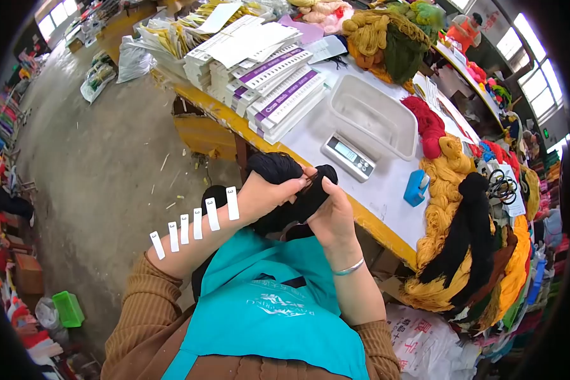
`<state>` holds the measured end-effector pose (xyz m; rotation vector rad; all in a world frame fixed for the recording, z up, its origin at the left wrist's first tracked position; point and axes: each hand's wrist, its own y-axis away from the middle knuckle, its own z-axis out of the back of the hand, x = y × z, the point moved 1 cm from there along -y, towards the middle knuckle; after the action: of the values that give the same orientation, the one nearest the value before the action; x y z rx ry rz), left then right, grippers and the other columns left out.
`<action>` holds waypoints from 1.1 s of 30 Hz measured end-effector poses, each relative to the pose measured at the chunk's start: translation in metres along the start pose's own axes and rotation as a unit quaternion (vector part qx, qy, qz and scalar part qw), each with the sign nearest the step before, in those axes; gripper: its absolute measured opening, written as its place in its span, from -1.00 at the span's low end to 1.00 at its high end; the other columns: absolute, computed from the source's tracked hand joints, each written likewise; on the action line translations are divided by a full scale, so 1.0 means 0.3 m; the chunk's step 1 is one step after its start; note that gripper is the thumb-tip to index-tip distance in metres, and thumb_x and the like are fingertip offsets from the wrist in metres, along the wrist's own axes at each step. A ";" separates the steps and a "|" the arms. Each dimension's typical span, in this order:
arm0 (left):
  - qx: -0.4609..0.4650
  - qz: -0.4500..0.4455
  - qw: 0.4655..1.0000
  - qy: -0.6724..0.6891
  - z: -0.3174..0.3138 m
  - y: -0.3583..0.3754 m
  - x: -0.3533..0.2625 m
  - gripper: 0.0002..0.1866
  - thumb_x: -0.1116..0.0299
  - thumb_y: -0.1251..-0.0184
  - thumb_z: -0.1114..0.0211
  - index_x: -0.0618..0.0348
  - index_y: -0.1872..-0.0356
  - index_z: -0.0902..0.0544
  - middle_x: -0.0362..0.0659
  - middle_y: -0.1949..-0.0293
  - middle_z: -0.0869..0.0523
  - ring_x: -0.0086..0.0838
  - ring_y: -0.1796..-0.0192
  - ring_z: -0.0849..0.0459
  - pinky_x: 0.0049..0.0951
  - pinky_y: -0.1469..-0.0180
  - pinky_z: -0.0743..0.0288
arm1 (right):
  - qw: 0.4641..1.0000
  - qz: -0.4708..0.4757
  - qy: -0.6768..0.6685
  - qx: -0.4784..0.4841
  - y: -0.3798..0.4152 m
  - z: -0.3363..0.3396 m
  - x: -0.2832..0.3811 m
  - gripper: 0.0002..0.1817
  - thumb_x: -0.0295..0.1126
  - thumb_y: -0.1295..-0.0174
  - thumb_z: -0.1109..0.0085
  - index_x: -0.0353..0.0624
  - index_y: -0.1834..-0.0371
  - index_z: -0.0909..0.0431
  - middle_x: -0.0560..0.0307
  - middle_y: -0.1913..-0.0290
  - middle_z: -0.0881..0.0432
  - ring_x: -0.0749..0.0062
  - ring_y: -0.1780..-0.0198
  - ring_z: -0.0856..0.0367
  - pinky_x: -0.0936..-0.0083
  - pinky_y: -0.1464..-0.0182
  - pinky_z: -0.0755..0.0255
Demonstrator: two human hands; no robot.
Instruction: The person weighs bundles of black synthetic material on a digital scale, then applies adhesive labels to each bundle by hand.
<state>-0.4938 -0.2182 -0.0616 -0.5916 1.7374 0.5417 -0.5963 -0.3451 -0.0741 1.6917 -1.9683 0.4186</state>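
Observation:
A black thread skein (273, 167) is held in front of my teal apron (278, 310), just off the table's front edge. My left hand (277, 191) is closed on it, thumb and fingers pinching strands near its middle. My right hand (333, 218) grips the right part of the same skein, thumb raised along it. Dark thread hangs below and between both hands, and some fingertips are hidden by it. Small white stickers (213, 214), each marked 3, run in a row along my left forearm. A bracelet (349, 267) circles my right wrist.
On the table (389, 212) are a digital scale (348, 156), a clear plastic tray (367, 104), a blue tape dispenser (416, 188) and stacked printed cards (285, 92). Tan skeins (446, 180), black skeins (465, 240) and scissors (502, 188) lie at right. A person (463, 33) stands far back.

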 end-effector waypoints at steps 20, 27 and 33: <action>0.023 0.076 0.957 0.279 0.104 -0.039 0.002 -0.83 0.35 -0.42 -0.17 0.26 0.24 -0.57 -0.22 0.52 -0.58 -0.39 0.42 -0.65 -0.38 0.27 -0.56 | 0.994 -0.005 -0.097 -0.047 0.018 0.135 0.040 -0.88 -0.40 -0.30 -0.05 -0.14 0.16 -0.48 0.21 0.42 -0.51 0.37 0.31 -0.52 0.32 0.08 -0.50; 0.075 0.127 0.936 0.320 0.082 -0.036 -0.006 -0.83 0.34 -0.50 -0.11 0.23 0.19 -0.57 -0.35 0.57 -0.43 -0.61 0.51 -0.45 -0.56 0.39 -0.37 | 0.988 -0.070 -0.139 -0.010 0.001 0.107 0.017 -0.87 -0.37 -0.35 -0.05 -0.13 0.10 -0.49 0.27 0.46 -0.44 0.54 0.47 -0.38 0.46 0.28 -0.41; 0.109 0.126 0.929 0.330 0.070 -0.033 -0.010 -0.82 0.34 -0.51 -0.09 0.22 0.19 -0.59 -0.36 0.58 -0.42 -0.61 0.54 -0.43 -0.56 0.43 -0.33 | 0.994 -0.010 0.063 -0.087 -0.002 0.069 0.018 -0.81 -0.47 -0.26 -0.24 -0.20 0.09 -0.53 0.32 0.46 -0.41 0.65 0.53 -0.30 0.58 0.43 -0.31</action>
<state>-0.4713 -0.2123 -0.0639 -0.4132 2.5002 0.3281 -0.5998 -0.3607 -0.0882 1.5376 -1.8387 0.3280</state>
